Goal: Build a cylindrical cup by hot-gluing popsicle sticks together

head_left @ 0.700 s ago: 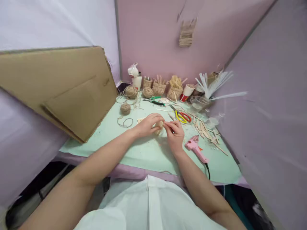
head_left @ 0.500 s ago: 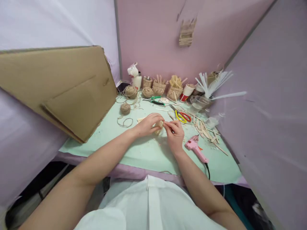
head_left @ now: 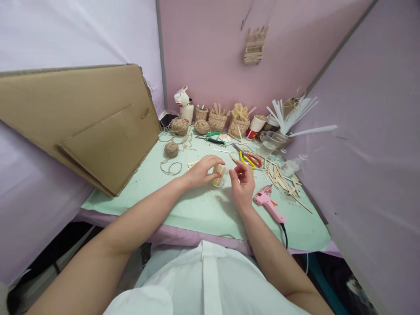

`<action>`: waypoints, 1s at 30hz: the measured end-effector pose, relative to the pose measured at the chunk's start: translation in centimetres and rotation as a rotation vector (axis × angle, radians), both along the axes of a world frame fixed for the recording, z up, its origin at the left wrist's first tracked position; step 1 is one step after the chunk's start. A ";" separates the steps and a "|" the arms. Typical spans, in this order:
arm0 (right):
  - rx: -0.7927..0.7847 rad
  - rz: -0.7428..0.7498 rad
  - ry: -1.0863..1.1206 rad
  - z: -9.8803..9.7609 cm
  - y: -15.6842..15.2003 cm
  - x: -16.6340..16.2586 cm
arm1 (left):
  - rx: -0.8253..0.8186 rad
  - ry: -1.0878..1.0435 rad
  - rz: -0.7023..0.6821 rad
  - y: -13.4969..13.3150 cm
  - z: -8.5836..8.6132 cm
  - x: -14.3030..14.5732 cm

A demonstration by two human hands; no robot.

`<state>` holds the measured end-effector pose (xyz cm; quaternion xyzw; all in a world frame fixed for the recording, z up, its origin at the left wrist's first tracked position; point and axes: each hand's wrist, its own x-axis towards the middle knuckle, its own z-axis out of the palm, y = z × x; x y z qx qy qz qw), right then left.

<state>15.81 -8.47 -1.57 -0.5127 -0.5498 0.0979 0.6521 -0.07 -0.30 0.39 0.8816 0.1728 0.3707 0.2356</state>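
Small wooden piece point(head_left: 219, 173) is gripped by left hand point(head_left: 203, 170) over mint tabletop point(head_left: 203, 214); could be skewed if squeezed unevenly. Right hand point(head_left: 243, 181) is half-curled beside it; whether anything's held can't be told.

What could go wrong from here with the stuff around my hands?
The small wooden piece might slip or tilt, since only your left hand holds it.
Your right hand could brush the pink glue gun lying beside it; whether it's hot, I can't tell.
Your right forearm might snag the black cord and drag the gun.
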 end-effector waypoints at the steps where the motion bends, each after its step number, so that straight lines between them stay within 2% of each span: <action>1: -0.026 0.032 0.053 -0.2 0.1 0.2 | -0.040 -0.019 0.008 -0.1 0.1 0.0; 5: -0.206 0.218 0.192 -0.8 0.5 0.6 | -0.233 -0.113 0.011 -0.1 0.2 0.0; 8: -0.319 0.296 0.232 -1.0 0.7 0.4 | -0.374 -0.198 0.032 -0.1 0.1 0.1; 15: -0.326 0.331 0.279 -1.4 1.1 0.1 | -0.786 -0.316 0.056 -0.1 -0.2 0.7; 19: -0.362 0.329 0.319 -1.5 1.2 0.2 | -1.082 -0.259 -0.054 -0.3 -0.1 0.7; 22: -0.401 0.342 0.360 -1.3 1.1 0.2 | -1.118 -0.227 -0.114 -0.5 0.1 0.6; 30: -0.446 0.354 0.434 -0.7 0.9 0.1 | -1.124 -0.197 -0.113 -0.4 0.3 0.4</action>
